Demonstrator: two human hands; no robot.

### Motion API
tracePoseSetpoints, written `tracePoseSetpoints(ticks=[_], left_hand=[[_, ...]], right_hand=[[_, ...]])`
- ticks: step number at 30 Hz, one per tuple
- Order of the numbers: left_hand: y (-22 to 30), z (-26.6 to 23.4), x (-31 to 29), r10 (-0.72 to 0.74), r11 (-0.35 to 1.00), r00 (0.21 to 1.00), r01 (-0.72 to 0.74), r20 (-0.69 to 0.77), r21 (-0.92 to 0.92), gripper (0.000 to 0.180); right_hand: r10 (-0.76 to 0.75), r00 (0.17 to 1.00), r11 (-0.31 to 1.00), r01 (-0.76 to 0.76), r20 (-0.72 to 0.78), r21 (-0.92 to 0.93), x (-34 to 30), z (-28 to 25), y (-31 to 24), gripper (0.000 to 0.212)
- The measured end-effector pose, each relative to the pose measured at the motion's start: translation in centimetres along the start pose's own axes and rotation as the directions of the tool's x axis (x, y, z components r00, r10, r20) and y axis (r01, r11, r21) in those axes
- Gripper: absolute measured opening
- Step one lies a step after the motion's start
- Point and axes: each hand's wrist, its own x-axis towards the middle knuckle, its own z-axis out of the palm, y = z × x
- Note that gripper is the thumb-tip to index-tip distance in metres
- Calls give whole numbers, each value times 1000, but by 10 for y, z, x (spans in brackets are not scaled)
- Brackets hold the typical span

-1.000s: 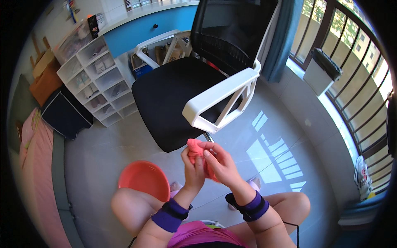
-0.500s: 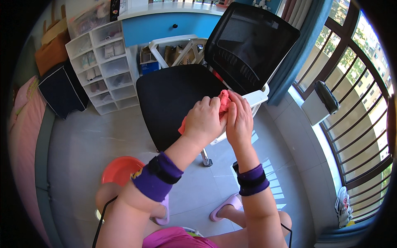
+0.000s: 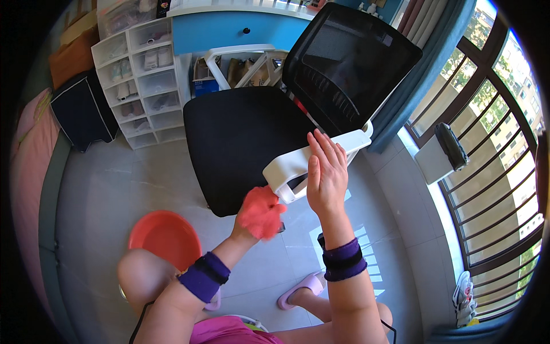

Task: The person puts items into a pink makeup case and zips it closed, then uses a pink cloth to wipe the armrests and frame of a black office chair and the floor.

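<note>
A coral-red cloth [image 3: 260, 213] is bunched over my left hand [image 3: 244, 228] and hides most of its fingers. That hand holds the cloth just below the front end of the white armrest [image 3: 312, 157]. My right hand [image 3: 327, 175] is open, its fingers extended and lying over the side of the same armrest; nothing is in it. The armrest belongs to an office chair with a black seat [image 3: 240, 129] and a black mesh backrest [image 3: 349, 66]. Both my wrists wear purple bands.
A red basin [image 3: 163, 238] sits on the grey tiled floor by my left knee. Clear stacked drawers [image 3: 143, 86] and a blue-fronted desk [image 3: 229, 31] stand behind. A white bin [image 3: 433, 160] is beside the railed window at right; shoes [image 3: 465, 301] lie below it.
My hands were together over the armrest with the cloth between them. Now they are apart: the left has gone down and nearer with the cloth, while the right has opened out on the armrest.
</note>
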Motion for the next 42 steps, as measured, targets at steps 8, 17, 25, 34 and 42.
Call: tracePoseSetpoints(ticks=[8, 17, 25, 34, 42], left_hand=[[66, -11, 97, 100, 907, 993, -117, 63, 405, 33], [40, -18, 95, 50, 785, 982, -152, 184, 600, 30], [32, 2, 46, -204, 977, 970, 192, -133, -97, 42], [48, -6, 61, -275, 961, 951, 276, -141, -18, 55], [28, 11, 54, -268, 954, 921, 214, -282, -208, 62]], right_hand=[[8, 1000, 1000, -8, -2, -9, -4, 2, 4, 46], [50, 999, 999, -50, -13, -20, -5, 8, -4, 62], [38, 998, 995, -34, 40, -93, -6, 0, -1, 59], [54, 997, 994, -50, 48, -93, -9, 1, -10, 58], [75, 997, 995, -75, -13, -71, -9, 3, -15, 58]])
